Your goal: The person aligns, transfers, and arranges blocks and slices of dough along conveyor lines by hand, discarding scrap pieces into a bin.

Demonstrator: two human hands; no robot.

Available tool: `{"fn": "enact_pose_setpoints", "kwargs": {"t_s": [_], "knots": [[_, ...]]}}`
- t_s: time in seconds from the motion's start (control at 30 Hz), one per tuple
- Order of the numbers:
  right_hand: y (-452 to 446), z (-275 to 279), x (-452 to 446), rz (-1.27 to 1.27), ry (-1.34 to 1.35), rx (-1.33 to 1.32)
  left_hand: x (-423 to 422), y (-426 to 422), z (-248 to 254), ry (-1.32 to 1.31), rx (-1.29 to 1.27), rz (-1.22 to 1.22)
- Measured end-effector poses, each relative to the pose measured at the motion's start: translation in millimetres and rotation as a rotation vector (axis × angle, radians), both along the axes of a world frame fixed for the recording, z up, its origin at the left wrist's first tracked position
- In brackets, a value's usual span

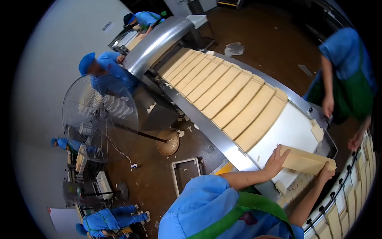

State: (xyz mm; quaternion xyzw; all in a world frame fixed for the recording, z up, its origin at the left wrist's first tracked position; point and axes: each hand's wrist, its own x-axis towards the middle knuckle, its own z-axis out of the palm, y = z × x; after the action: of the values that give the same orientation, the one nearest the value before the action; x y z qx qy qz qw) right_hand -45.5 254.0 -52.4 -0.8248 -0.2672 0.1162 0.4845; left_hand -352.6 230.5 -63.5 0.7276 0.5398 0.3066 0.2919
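Note:
A long, thick, pale yellow slab that looks like dough (304, 160) is held over the near end of a white conveyor belt (287, 125). My left hand (275, 162) grips its left end, and my right hand (327, 173) is closed around its right end. Farther up the belt lie several similar slabs (227, 93), side by side and partly overlapping, running toward a rounded metal hood (159, 46). Scraps of the same pale material (317, 130) rest along the belt's near end.
A co-worker in a green apron (346, 75) stands at the right. A second curved line of slabs (352, 195) runs along the lower right. Another co-worker (107, 69) stands beyond a floor fan (99, 115). On the floor are a metal frame (173, 175) and scattered scraps.

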Motion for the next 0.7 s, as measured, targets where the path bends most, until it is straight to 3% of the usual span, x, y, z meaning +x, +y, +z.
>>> {"fn": "enact_pose_setpoints", "kwargs": {"t_s": [0.03, 0.07, 0.17, 0.37, 0.5, 0.7], "knots": [[-14.0, 23.5, -3.9, -0.108, -0.046, -0.073, 10.0, -3.7, 7.1, -0.008, -0.014, -0.033], [-28.3, 8.4, 20.2, -0.215, -0.067, 0.026, 24.1, -8.5, 7.9, -0.011, -0.017, -0.053], [-76.9, 8.8, 72.7, -0.104, 0.074, 0.279, 63.3, -21.3, 11.1, -0.069, 0.119, -0.055], [-146.6, 41.0, 117.0, -0.182, 0.33, 0.375, 125.0, -47.5, 23.9, -0.122, 0.239, -0.213], [-176.2, 30.3, 144.3, -0.157, 0.436, 0.482, 150.7, -65.3, 23.3, -0.144, 0.296, -0.221], [-191.1, 48.8, 138.2, -0.319, 0.409, 0.371, 162.9, -74.8, 38.9, -0.158, 0.264, -0.246]]}}
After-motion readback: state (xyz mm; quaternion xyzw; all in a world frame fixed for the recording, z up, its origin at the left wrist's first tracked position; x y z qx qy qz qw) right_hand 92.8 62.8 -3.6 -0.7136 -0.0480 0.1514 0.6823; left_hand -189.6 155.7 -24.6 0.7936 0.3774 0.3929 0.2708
